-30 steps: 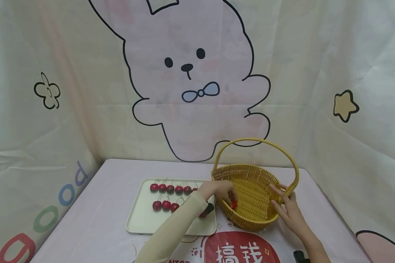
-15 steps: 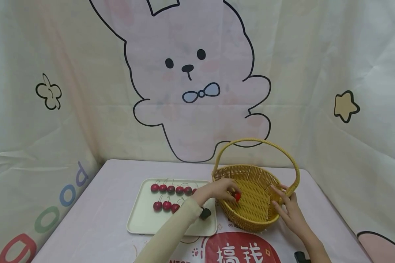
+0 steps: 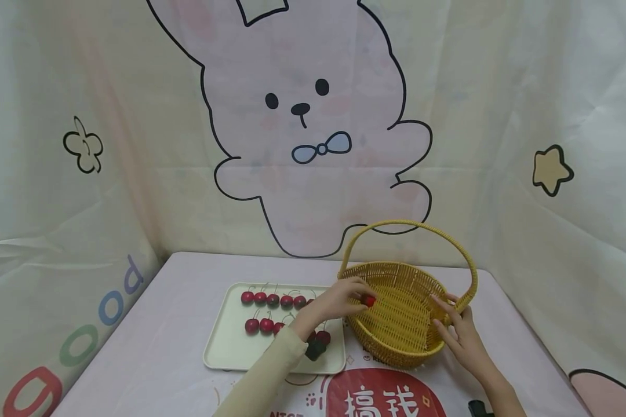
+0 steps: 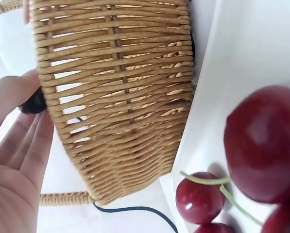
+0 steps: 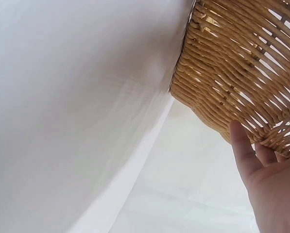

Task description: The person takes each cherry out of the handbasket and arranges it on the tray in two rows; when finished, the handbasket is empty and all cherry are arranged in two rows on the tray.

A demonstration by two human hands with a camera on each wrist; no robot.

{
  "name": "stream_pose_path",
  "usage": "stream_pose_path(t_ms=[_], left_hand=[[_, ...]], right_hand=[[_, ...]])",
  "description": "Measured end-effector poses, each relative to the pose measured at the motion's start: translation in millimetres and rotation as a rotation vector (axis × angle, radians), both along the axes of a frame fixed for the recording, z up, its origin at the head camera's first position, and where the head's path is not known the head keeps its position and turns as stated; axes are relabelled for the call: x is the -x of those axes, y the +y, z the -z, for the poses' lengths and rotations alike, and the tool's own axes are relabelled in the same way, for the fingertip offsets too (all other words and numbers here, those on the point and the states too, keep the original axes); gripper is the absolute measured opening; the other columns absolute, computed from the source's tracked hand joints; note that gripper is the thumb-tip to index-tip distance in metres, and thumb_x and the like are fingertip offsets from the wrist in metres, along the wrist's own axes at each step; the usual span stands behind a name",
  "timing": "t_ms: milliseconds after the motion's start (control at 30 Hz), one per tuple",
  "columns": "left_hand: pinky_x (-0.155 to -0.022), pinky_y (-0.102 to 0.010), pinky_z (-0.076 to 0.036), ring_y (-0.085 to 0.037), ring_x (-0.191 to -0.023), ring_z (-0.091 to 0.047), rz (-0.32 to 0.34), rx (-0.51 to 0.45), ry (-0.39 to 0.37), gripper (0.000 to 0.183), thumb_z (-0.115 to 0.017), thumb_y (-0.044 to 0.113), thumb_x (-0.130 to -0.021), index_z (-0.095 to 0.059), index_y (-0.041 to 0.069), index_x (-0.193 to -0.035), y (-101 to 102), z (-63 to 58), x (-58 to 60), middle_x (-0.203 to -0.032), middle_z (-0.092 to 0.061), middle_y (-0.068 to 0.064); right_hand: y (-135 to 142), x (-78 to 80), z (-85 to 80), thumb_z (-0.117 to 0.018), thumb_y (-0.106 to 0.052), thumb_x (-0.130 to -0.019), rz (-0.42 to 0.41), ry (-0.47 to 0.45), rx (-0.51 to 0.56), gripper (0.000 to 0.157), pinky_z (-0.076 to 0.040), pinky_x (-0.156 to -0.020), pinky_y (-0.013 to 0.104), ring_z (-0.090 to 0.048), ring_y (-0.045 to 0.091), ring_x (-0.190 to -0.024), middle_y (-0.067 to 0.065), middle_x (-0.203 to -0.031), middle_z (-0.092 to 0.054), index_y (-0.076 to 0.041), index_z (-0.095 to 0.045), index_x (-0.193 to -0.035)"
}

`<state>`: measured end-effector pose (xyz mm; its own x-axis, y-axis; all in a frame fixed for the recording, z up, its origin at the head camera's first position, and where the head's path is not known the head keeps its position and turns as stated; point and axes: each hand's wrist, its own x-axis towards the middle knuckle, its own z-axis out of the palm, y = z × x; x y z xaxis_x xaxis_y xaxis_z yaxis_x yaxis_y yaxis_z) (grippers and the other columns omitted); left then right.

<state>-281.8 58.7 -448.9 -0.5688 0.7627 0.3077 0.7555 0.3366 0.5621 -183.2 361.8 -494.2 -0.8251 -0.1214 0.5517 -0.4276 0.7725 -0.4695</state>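
Observation:
My left hand (image 3: 339, 301) reaches across the tray to the left side of a yellow wicker basket (image 3: 401, 307). Between its thumb and fingertips it pinches a red cherry (image 3: 368, 300), above the basket's left rim. Up close in the left wrist view, that cherry (image 4: 34, 102) looks almost black beside the woven wall. On the opposite side, my right hand (image 3: 464, 341) holds the basket's right rim near the foot of the handle. The right wrist view shows a finger (image 5: 239, 141) against the outer weave. No cherry is visible on the basket's floor.
A cream tray (image 3: 224, 353) left of the basket carries two rows of dark red cherries (image 3: 252, 326) with stems; my left forearm covers part of them. A tall arched handle (image 3: 407, 222) rises over the basket. Printed cloth walls enclose the table (image 3: 172, 307).
My left hand has risen and drawn slightly back toward the basket's left rim, the cherry still pinched. My right hand keeps its place on the rim. The head view has shifted slightly.

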Motion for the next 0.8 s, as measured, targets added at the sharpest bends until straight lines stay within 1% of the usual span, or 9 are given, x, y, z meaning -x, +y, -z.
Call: stream_pose_path(t_ms=[33, 100, 167, 267, 333, 500, 633, 700, 800], left_hand=[[-0.085, -0.014, -0.045, -0.003, -0.101, -0.055, -0.013, -0.008, 0.009, 0.031, -0.066, 0.016, -0.086, -0.064, 0.016, -0.118, -2.2, -0.8, -1.4, -0.114, -0.059, 0.004], [-0.085, -0.015, -0.046, -0.002, -0.100, -0.056, -0.031, -0.033, 0.000, 0.031, -0.066, 0.016, -0.087, -0.063, 0.017, -0.117, -7.3, -2.5, -4.3, -0.113, -0.061, 0.005], [-0.085, -0.019, -0.048, -0.002, -0.099, -0.057, -0.035, -0.064, -0.019, 0.031, -0.066, 0.014, -0.086, -0.063, 0.014, -0.118, -13.1, -3.4, -6.5, -0.112, -0.063, 0.004], [-0.084, -0.023, -0.050, -0.001, -0.095, -0.059, -0.030, -0.096, -0.016, 0.031, -0.066, 0.012, -0.086, -0.063, 0.012, -0.117, -21.9, -2.3, -7.0, -0.108, -0.065, 0.004], [-0.085, -0.026, -0.050, -0.002, -0.095, -0.059, -0.033, -0.103, 0.021, 0.031, -0.067, 0.011, -0.085, -0.063, 0.011, -0.116, -28.0, -2.6, -7.0, -0.106, -0.066, 0.003], [-0.087, -0.022, -0.048, -0.006, -0.097, -0.059, -0.065, -0.105, 0.130, 0.033, -0.069, 0.014, -0.083, -0.064, 0.011, -0.115, -43.1, -6.9, -8.8, -0.105, -0.066, 0.002], [-0.088, -0.021, -0.047, -0.007, -0.096, -0.059, -0.076, -0.124, 0.207, 0.033, -0.070, 0.013, -0.082, -0.063, 0.011, -0.113, -55.1, -11.1, -11.0, -0.104, -0.065, 0.002], [-0.086, -0.021, -0.047, -0.006, -0.094, -0.058, -0.079, -0.138, 0.224, 0.032, -0.071, 0.011, -0.081, -0.063, 0.012, -0.112, -61.5, -12.5, -12.6, -0.104, -0.064, 0.002], [-0.084, -0.019, -0.047, -0.005, -0.094, -0.055, -0.109, -0.137, 0.216, 0.031, -0.070, 0.011, -0.082, -0.063, 0.015, -0.111, -71.2, -13.2, -15.2, -0.105, -0.061, 0.005]], right_hand=[[-0.1, -0.1, 0.3, -0.062, -0.002, -0.086, 0.004, -0.004, -0.001, 0.055, -0.036, -0.075, 0.017, -0.035, 0.034, -0.114, 0.024, -0.136, -0.026, -0.012, -0.044, -0.137], [-0.2, -0.2, 0.7, -0.062, -0.002, -0.086, 0.008, -0.004, -0.003, 0.055, -0.036, -0.075, 0.017, -0.035, 0.031, -0.113, 0.024, -0.137, -0.026, -0.012, -0.044, -0.137], [-0.4, -0.2, 1.0, -0.062, -0.001, -0.086, 0.010, -0.003, -0.005, 0.055, -0.036, -0.075, 0.017, -0.034, 0.029, -0.113, 0.023, -0.137, -0.026, -0.013, -0.044, -0.137], [-1.0, -0.4, 1.0, -0.062, -0.001, -0.086, 0.012, 0.002, -0.009, 0.056, -0.037, -0.075, 0.017, -0.034, 0.026, -0.112, 0.023, -0.137, -0.026, -0.013, -0.044, -0.137], [-1.3, -0.3, 1.1, -0.062, -0.001, -0.086, 0.011, 0.004, -0.013, 0.056, -0.037, -0.075, 0.018, -0.034, 0.026, -0.112, 0.023, -0.137, -0.026, -0.013, -0.043, -0.137], [-0.6, -0.1, 0.3, -0.061, -0.002, -0.086, 0.008, 0.008, -0.019, 0.056, -0.040, -0.073, 0.023, -0.035, 0.028, -0.111, 0.024, -0.136, -0.026, -0.014, -0.043, -0.138], [0.2, -0.1, -0.9, -0.061, -0.001, -0.086, 0.002, 0.006, -0.009, 0.056, -0.040, -0.073, 0.024, -0.035, 0.030, -0.112, 0.025, -0.136, -0.026, -0.013, -0.044, -0.137], [0.1, -0.1, -1.0, -0.061, -0.001, -0.086, 0.001, 0.004, -0.009, 0.055, -0.040, -0.073, 0.024, -0.036, 0.031, -0.112, 0.025, -0.136, -0.026, -0.012, -0.044, -0.137], [0.0, -0.1, -0.8, -0.061, -0.002, -0.086, 0.000, 0.003, -0.014, 0.054, -0.041, -0.073, 0.024, -0.036, 0.030, -0.112, 0.025, -0.136, -0.026, -0.011, -0.044, -0.136]])
